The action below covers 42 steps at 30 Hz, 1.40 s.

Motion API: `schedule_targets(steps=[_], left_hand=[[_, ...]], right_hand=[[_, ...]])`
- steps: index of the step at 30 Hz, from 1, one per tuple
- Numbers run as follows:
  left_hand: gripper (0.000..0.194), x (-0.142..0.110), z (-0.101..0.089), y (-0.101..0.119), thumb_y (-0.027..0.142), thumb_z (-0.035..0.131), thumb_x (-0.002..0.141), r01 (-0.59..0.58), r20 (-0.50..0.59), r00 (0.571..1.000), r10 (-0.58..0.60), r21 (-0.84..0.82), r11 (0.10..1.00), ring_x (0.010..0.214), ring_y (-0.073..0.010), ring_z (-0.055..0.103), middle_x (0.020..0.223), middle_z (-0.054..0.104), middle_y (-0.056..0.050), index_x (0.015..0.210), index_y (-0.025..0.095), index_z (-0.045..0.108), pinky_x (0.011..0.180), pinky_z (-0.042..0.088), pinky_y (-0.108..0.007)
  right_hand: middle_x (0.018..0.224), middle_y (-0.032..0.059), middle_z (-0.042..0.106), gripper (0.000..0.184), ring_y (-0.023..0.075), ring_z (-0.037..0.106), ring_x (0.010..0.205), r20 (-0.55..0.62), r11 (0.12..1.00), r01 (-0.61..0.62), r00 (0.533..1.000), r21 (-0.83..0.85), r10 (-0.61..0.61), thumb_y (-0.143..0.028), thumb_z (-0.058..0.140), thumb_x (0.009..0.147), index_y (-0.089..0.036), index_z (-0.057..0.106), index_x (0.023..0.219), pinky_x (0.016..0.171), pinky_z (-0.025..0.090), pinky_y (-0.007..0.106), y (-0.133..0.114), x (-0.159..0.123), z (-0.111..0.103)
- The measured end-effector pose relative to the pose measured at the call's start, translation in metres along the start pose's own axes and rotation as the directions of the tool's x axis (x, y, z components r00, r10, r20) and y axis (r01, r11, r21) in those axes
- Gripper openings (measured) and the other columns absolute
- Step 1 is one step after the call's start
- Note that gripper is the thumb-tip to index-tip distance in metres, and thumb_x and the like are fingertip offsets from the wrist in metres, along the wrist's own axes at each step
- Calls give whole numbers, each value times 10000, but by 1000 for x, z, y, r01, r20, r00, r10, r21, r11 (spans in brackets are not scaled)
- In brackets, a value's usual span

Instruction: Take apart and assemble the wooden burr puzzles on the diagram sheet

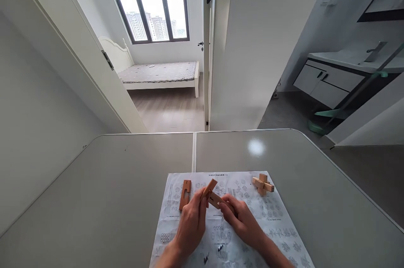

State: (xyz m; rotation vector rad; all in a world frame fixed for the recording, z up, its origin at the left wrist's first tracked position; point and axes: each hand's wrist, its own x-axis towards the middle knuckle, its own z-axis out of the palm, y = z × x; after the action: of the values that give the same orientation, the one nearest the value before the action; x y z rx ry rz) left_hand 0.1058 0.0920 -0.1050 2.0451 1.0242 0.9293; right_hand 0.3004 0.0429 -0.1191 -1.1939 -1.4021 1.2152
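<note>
My left hand (193, 213) is closed around a reddish-brown wooden puzzle piece (211, 185) that tilts up to the right. Between my fingers, my right hand (241, 219) grips another flat wooden puzzle piece (215, 200) with a dark mark on it. The two pieces meet or cross; the exact joint is hidden by my fingers. Just left of my left hand lies a slotted wooden piece (182, 204) on a printed instruction sheet (227, 238). An assembled cross-shaped wooden puzzle (263, 184) rests at the sheet's upper right corner.
The sheet lies on a grey table (126, 200) with a pale seam and rounded far corners. Small dark scraps or marks (220, 248) show near the sheet's front. Beyond the table are a doorway, a bed (160, 72) and a washbasin cabinet (328, 78).
</note>
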Motion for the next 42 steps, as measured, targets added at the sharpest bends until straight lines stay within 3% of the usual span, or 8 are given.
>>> schedule_targets(steps=[3, 6, 19, 24, 27, 34, 37, 42], left_hand=[[461, 2, -1, -2, 205, 348, 1120, -73, 55, 996, 73, 2, 997, 1143, -202, 714, 1356, 694, -74, 1558, 300, 456, 996, 601, -376], [514, 3, -1, -4, 171, 358, 1114, -105, 79, 991, 104, 17, 994, 1281, -205, 673, 1432, 656, -80, 1604, 318, 406, 1069, 587, -387], [590, 1, -3, -6, 163, 401, 1107, -99, 114, 989, 93, 52, 994, 1256, -213, 691, 1396, 677, -76, 1664, 344, 330, 1076, 601, -394], [591, -2, -2, -10, 158, 408, 1103, -100, 108, 990, 94, 57, 993, 1161, -220, 737, 1344, 702, -91, 1665, 327, 333, 977, 648, -358], [609, -2, -2, -8, 165, 411, 1107, -134, 144, 982, 122, 75, 988, 1082, -213, 762, 1309, 712, -91, 1676, 348, 295, 936, 659, -347], [666, 0, -1, -6, 143, 415, 1101, -218, 158, 967, 198, 115, 969, 1117, -232, 764, 1332, 713, -104, 1694, 370, 214, 920, 664, -361], [631, 0, 1, -10, 136, 407, 1105, -203, 108, 976, 190, 129, 971, 1021, -206, 782, 1235, 750, -84, 1676, 366, 273, 870, 669, -334], [511, -2, 4, -18, 143, 413, 1104, -84, -87, 992, 96, 132, 988, 942, -185, 776, 1198, 769, -62, 1569, 349, 462, 842, 670, -324]], right_hand=[[625, -81, 398, 430, 126, 334, 541, -9, 1000, -17, 1000, 12, 17, -598, 462, 1077, -219, 565, 904, 522, 268, 270, 1, 2, 0], [624, -79, 407, 444, 128, 340, 546, -26, 999, -34, 999, 27, 34, -618, 467, 1069, -220, 556, 894, 523, 277, 270, 2, 3, 0], [633, -82, 374, 457, 129, 312, 557, -42, 997, -63, 997, 36, 65, -631, 463, 1068, -220, 542, 885, 526, 263, 275, 3, 4, 0], [646, -81, 378, 443, 127, 309, 564, -24, 998, -59, 998, 26, 60, -608, 456, 1081, -221, 529, 879, 533, 260, 279, 3, 4, 0], [650, -84, 371, 426, 127, 306, 562, -11, 998, -56, 998, 29, 57, -592, 450, 1088, -232, 498, 864, 534, 264, 279, 2, 4, 0], [643, -83, 401, 401, 124, 323, 551, 16, 993, -79, 997, 82, 78, -570, 459, 1095, -244, 471, 861, 527, 264, 277, 5, 4, 2], [624, -85, 404, 407, 122, 330, 538, 25, 986, -105, 994, 126, 103, -582, 463, 1090, -245, 473, 862, 522, 272, 273, 4, 4, 2], [671, -70, 410, 416, 123, 340, 581, 125, 987, -114, 987, 118, 99, -619, 554, 1038, -215, 565, 940, 542, 272, 273, -4, 4, -4]])
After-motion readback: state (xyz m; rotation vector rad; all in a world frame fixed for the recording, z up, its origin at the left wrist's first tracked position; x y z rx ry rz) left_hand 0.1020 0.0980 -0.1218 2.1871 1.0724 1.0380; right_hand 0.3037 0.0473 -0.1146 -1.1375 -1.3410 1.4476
